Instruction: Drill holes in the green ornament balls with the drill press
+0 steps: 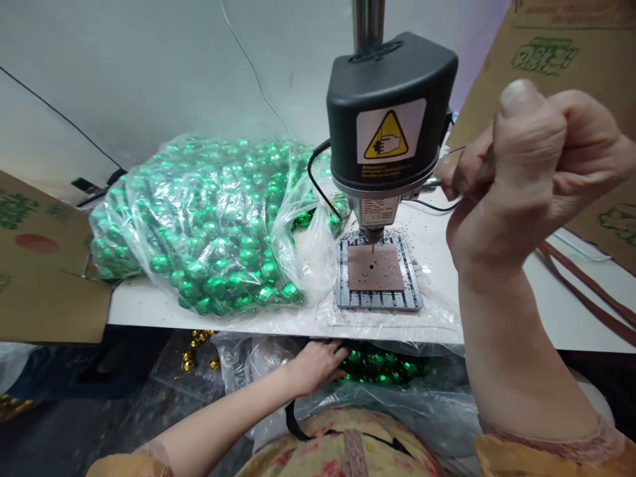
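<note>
My right hand (527, 159) is closed around the feed handle (433, 184) at the side of a small black drill press (390, 109). Below its chuck, the thin drill bit (373, 248) points down at a brown square board (375, 268) with a dark hole in it. That board lies on the press's slotted grey base (380, 301). Down at the table's front edge, my left hand (318, 364) reaches over shiny green faceted beads (382, 364) in a clear plastic bag (387, 411) at my lap. Its fingers are stretched out and partly apart, touching the beads.
A large clear bag of green beads (209, 218) lies left of the press on the white table (149, 305). Cardboard boxes (50, 265) stand at both sides. Dark shavings surround the base. A brown strap (591, 291) lies at right; gold beads (189, 361) sit lower left.
</note>
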Action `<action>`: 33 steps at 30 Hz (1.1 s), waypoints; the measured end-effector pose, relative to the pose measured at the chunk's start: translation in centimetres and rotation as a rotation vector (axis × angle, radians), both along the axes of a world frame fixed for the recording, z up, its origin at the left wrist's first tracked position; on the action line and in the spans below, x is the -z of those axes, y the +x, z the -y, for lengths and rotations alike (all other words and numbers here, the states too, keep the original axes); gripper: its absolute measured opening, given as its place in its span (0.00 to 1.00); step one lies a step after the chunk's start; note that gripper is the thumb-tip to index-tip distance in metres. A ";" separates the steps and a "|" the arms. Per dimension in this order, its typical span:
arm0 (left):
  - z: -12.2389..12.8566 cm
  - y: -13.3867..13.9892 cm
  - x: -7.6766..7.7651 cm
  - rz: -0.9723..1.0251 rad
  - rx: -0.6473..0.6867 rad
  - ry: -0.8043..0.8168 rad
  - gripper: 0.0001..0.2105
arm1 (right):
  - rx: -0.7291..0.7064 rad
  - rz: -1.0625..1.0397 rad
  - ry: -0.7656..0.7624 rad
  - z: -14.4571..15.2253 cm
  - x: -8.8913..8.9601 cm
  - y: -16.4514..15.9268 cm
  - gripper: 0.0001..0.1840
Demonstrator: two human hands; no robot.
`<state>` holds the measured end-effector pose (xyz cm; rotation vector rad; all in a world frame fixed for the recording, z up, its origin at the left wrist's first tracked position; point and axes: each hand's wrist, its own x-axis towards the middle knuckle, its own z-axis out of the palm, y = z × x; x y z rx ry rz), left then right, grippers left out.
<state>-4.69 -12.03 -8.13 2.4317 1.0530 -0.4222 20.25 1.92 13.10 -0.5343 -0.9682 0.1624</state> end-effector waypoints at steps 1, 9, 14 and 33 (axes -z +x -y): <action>-0.7 0.4 -1.7 0.074 0.013 -0.041 0.14 | 0.001 -0.002 0.004 0.0 0.0 0.0 0.23; -15.8 0.0 -11.8 0.679 -0.462 0.305 0.10 | -0.004 0.008 -0.034 0.4 0.1 -0.2 0.25; -25.6 -1.5 -9.1 0.150 -0.642 0.590 0.22 | 0.013 0.028 -0.007 0.1 0.4 0.0 0.24; -23.5 -3.8 -7.1 0.783 -0.641 0.472 0.27 | 0.029 0.020 0.022 -0.2 0.8 0.2 0.25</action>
